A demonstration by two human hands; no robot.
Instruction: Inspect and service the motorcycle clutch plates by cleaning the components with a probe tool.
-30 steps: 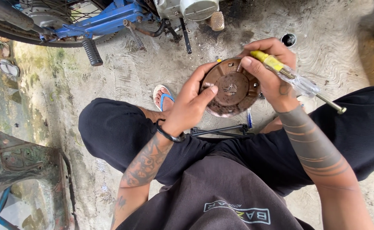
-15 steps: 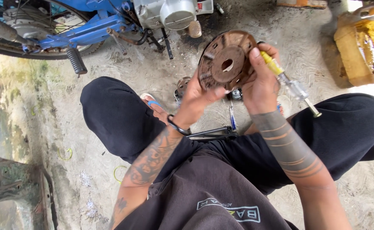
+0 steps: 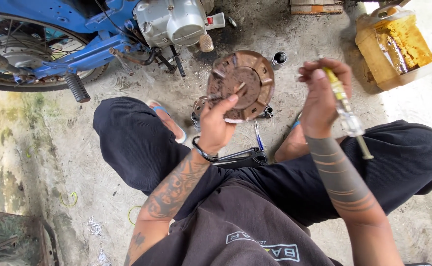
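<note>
Two hands raised, left hand (image 3: 216, 125) gripping rusty disc (image 3: 243, 84), right hand (image 3: 324, 96) clasping probably a screwdriver (image 3: 346, 113)

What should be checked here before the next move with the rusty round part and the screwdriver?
1. Left hand has a firm hold on the rusty round part: ok, fingers wrap its lower edge.
2. Right hand holds the yellow-handled screwdriver: ok, shaft pointing down toward the knee.
3. Screwdriver tip clear of the part: ok, they are apart.
4. Part held clear of the concrete floor: ok, lifted above the legs.
5. Small black socket on the floor behind the part: ok, lying apart from both hands.
6. Condition of the part's inner face: cannot tell, covered in rust and dirt.
</note>
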